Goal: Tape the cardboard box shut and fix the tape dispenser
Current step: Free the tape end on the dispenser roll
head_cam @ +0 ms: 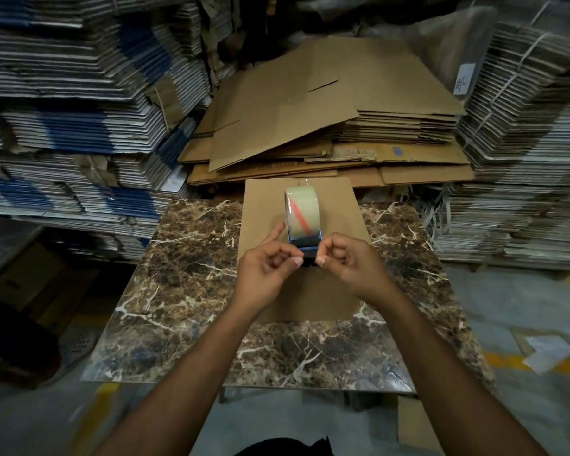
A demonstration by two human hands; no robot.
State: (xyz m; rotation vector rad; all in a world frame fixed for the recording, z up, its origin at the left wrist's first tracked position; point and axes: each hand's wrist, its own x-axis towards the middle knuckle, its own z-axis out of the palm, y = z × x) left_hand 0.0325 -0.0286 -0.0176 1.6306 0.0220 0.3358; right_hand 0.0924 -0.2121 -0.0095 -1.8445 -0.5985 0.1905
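Note:
A brown cardboard box (pixel 270 205) lies flat-topped on the marble-patterned table (pixel 185 291), its top flaps closed. On the box stands a blue tape dispenser (pixel 305 241) carrying a roll of clear tape (pixel 301 209) with an orange streak. My left hand (pixel 265 271) and my right hand (pixel 349 264) meet at the dispenser's near end. Thumb and fingertips of both hands pinch its dark lower part. My left index finger is stretched out beside the roll. What lies between my fingertips is hidden.
A pile of flattened brown cartons (pixel 326 126) lies behind the table. Tall stacks of bundled white and blue cartons rise at the left (pixel 73 126) and right (pixel 524 143). A paper scrap (pixel 547 353) lies on the grey floor at right.

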